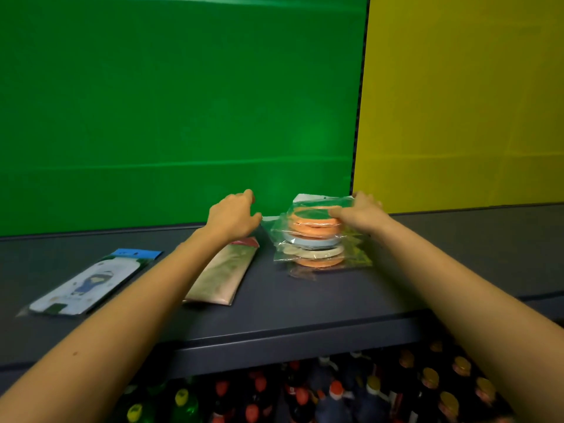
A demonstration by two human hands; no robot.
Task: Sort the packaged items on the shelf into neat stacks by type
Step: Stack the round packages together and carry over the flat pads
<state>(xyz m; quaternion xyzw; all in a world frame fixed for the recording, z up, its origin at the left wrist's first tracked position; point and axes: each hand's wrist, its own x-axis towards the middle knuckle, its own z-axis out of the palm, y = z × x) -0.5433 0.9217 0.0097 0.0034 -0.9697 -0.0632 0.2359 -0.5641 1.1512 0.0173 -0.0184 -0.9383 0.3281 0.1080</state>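
Starting at the left end of the shelf (305,303), a flat packet with a blue header (88,282) lies on its own, well apart from everything else. Next over is a beige pouch (222,276), partly under the person's left forearm. The left hand (233,216) hovers near the back of the shelf, fingers loosely spread and holding nothing as far as the view shows.

Just right of it sits the stack of round pads (317,239), orange, blue and cream discs in clear bags. The right hand (358,213) grips its top, thumb on the front edge of the top orange pad and fingers curled round the back.

Risk-wise, those bags look slippery and the pile already looks a bit skewed, so a one-sided squeeze or nudge could probably slide the upper packs off or tip the whole lot.

Hard to make out: the right fingers behind the stack, a white scrap of packaging between the hands, and any print on the packets, since it's all blurry. Bottles (335,392) below the shelf are dim and cut off.
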